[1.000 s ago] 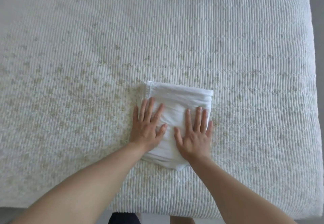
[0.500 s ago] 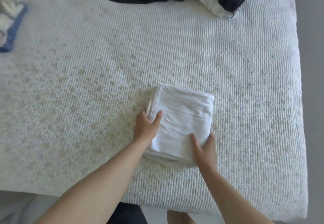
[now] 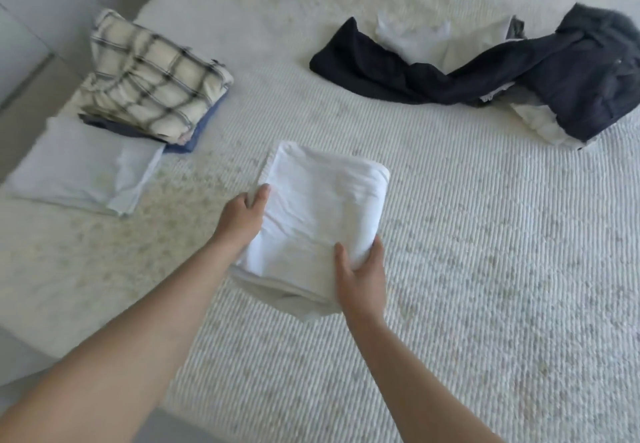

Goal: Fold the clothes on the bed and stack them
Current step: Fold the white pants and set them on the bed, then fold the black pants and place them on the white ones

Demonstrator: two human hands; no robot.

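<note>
Both hands hold a folded white garment [image 3: 322, 207] above the middle of the bed [image 3: 485, 269]. The left hand [image 3: 242, 222] pinches its left edge, thumb on top and fingers underneath; the right hand [image 3: 362, 278] clasps the near right corner the same way. To the left lies a stack topped by a folded plaid garment [image 3: 156, 78], with a folded pale blue garment [image 3: 83, 165] just beside it. Far right, an unfolded pile of dark navy and white clothes [image 3: 519, 71] lies well apart.

Both hands [image 3: 242, 220] [image 3: 362, 279] grip, thumbs on top.
</note>
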